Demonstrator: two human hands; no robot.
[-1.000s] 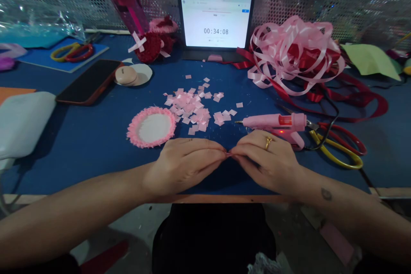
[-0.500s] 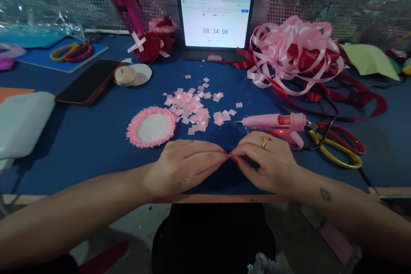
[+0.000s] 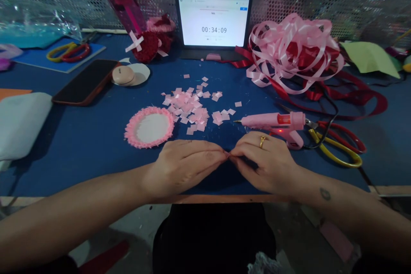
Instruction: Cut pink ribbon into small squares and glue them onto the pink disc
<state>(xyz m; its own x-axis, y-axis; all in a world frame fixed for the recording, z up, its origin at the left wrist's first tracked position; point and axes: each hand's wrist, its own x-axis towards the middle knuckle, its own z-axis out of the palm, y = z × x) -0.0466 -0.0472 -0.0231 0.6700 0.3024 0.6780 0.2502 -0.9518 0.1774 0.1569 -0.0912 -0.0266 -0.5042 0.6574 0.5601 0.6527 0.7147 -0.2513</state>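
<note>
Between the fingertips of both hands is a small pink ribbon piece [image 3: 227, 154], mostly hidden by the fingers. My left hand [image 3: 189, 165] pinches it from the left with its fingers pressed together. From the right, my right hand [image 3: 265, 158], with a gold ring on one finger, pinches it too. Just beyond my left hand lies a white disc edged with ruffled pink ribbon [image 3: 128, 130]. A loose pile of cut pink ribbon squares [image 3: 186, 105] spreads over the blue table beyond the hands. Behind my right hand rests a pink glue gun [image 3: 261, 120], its small red light lit.
Yellow-and-red scissors [image 3: 342, 154] lie right of the glue gun. Tangled pink and red ribbon [image 3: 295, 55] is heaped at back right. A tablet [image 3: 214, 17] showing a timer stands at the back. A phone [image 3: 86, 81] and a white adapter-like block [image 3: 24, 126] lie left.
Both hands keep their pinch with barely any movement; the pink piece shows a little less between the fingertips. The tablet's timer has advanced one second, and the view has shifted slightly.
</note>
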